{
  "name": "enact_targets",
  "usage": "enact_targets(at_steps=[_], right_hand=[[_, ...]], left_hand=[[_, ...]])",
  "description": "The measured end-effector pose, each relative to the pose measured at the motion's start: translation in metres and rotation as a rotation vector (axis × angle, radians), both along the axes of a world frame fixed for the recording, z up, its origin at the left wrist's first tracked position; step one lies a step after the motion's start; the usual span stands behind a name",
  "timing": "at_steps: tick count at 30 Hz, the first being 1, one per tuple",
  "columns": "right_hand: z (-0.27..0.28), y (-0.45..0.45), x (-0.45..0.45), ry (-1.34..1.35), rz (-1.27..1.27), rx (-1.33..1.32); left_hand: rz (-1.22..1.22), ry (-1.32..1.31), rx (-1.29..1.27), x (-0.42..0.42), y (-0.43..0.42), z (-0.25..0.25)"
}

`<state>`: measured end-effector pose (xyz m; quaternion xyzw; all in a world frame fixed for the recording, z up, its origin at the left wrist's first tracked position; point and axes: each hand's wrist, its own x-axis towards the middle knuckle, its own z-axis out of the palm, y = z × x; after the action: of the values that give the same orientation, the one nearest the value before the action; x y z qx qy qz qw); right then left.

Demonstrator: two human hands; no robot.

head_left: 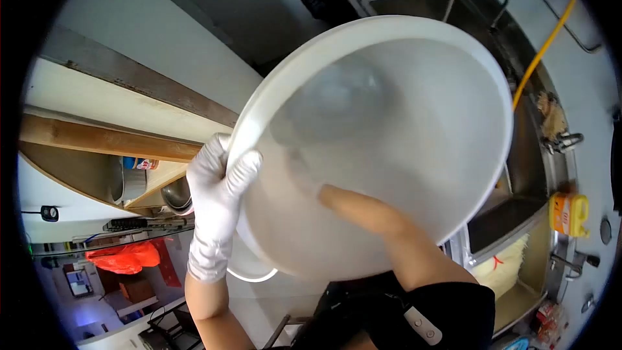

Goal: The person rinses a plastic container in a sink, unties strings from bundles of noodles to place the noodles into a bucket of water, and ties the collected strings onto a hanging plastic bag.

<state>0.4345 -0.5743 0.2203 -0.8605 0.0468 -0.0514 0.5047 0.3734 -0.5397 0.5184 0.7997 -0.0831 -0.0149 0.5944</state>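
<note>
A large white plastic tub [453, 97] fills the middle of the view, tilted so that its inside faces me. My left hand [217, 201], in a white glove, is closed on the tub's rim at the left, with the thumb over the edge on the inner side. My right hand [303, 170] reaches into the tub, low near its inner wall. It is pale and smeared by motion, so its fingers and anything in them cannot be made out. Greyish blurred patches show on the tub's bottom.
Behind the tub on the right runs a steel sink [476, 220] with taps and a yellow hose [545, 48]. A yellow jug [569, 214] stands at its edge. Wooden shelving [110, 136] is close on the left. Another white container [249, 262] is below the tub.
</note>
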Motion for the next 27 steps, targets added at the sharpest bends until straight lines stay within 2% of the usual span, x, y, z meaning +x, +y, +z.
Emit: enact_targets(at_steps=[2,4,10,12,14,17,18,20,21,23,27], right_hand=[[0.065,0.000,-0.010,-0.063,0.013,0.158],[0.103,-0.034,-0.008,-0.101,-0.042,0.208],[0.097,-0.206,-0.038,0.066,-0.341,0.079],[0.122,-0.190,-0.052,0.100,-0.243,0.037],[0.165,-0.141,-0.049,0.115,0.013,-0.048],[0.199,-0.066,-0.053,0.093,0.289,-0.108],[0.200,-0.051,-0.061,0.067,0.320,-0.038],[0.182,-0.032,-0.092,0.127,0.146,0.555],[0.170,-0.030,-0.101,0.143,0.110,0.688],[0.120,-0.060,-0.106,0.190,0.206,0.406],[-0.045,-0.184,-0.035,0.304,0.303,-0.564]], left_hand=[[-0.048,-0.014,0.018,0.004,0.005,-0.002],[-0.042,0.029,-0.040,0.000,-0.001,0.002],[-0.072,-0.011,-0.019,-0.001,0.003,-0.005],[-0.078,-0.076,0.044,-0.003,0.004,-0.008],[-0.077,-0.115,0.090,-0.006,0.004,-0.009],[-0.070,-0.038,0.064,0.004,0.006,-0.004],[-0.058,-0.060,-0.011,0.004,0.001,-0.004],[-0.045,-0.060,0.021,0.004,0.001,-0.005],[-0.037,-0.056,0.042,0.002,0.003,-0.005],[-0.028,-0.025,0.026,-0.002,-0.001,-0.001],[-0.046,-0.014,0.039,-0.003,0.003,-0.002]])
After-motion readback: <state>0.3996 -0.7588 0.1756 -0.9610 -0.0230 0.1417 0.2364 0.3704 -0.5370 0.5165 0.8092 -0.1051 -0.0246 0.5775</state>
